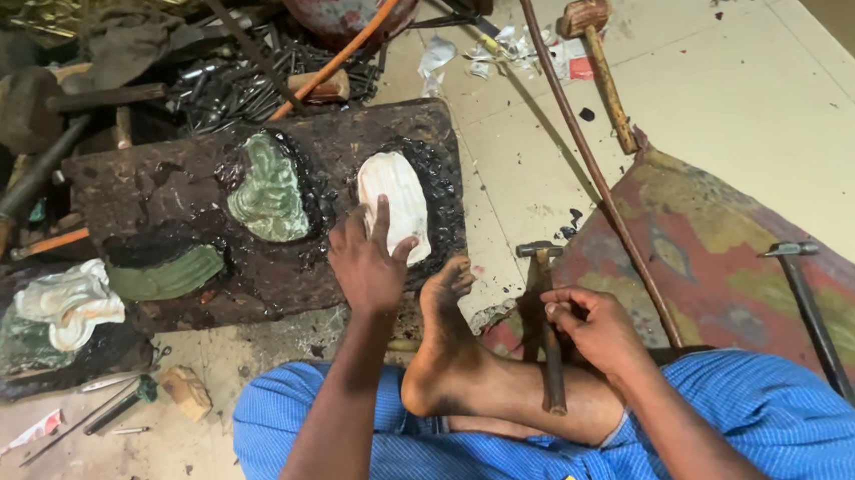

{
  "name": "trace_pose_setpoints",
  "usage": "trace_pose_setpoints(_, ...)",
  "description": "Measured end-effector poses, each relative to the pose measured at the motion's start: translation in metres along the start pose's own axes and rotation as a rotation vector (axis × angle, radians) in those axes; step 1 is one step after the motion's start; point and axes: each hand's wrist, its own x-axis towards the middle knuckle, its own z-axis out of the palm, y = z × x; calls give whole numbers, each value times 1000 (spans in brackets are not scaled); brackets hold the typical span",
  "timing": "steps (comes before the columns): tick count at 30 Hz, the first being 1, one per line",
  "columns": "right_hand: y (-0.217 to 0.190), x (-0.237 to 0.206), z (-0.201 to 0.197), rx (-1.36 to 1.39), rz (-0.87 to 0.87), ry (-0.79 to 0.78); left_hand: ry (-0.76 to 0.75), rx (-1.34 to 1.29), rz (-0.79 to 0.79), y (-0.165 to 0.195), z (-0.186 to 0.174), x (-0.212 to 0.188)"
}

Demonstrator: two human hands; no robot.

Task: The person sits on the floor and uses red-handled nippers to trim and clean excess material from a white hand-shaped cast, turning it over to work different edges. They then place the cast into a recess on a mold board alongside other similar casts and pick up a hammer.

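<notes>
The hands work low in the frame: the right hand (594, 331), right of centre, is closed around the handle of a small hammer (548, 322), whose metal head points up toward the middle of the picture while the handle lies across the person's bare shin. The left hand (369, 264) sits at centre with its fingers spread and pressed flat on a pale oval metal piece (395, 200). That piece is bedded in black pitch on a dark wooden board (193, 186) that fills the middle left of the frame. A bare foot (443, 319) rests just below the board's lower right corner, beside the left hand. The person's lap in blue striped cloth (761, 417) fills the bottom edge.

To the right, a worn mat (729, 249) lies on the tiled floor (737, 78), with a second hammer (812, 313) on it near the right edge. On the board, left of the pale piece, sits a greenish embossed piece (269, 196). At the lower left lies another white embossed piece (73, 300), with small tools on the floor beneath it.

Further up, a wooden mallet (595, 58) lies at the upper right, a thin rod (582, 149) runs diagonally past it, and a heap of metal punches (236, 88) sits at the upper left
</notes>
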Motion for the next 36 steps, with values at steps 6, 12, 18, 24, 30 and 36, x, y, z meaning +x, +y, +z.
trace_pose_setpoints(6, -6, -4, 1, -12, -50, 5, -36, 97, -7, 2, -1, 0)
trace_pose_setpoints(12, -6, -13, -2, 42, -20, 9, 103, -236, -85, -1, -5, -11)
trace_pose_setpoints(18, -4, -10, 0, 68, 48, 4, 41, -266, -303, 21, 2, -9)
trace_pose_setpoints(24, 1, -2, -2, 35, -34, -13, -91, -76, -527, 49, 1, 23)
trace_pose_setpoints(30, 4, 2, -4, 100, 9, -19, 49, -82, -522, 39, 21, 26)
trace_pose_setpoints(36, 6, 4, -4, 95, 25, -27, 33, -1183, -824, -32, 8, 6)
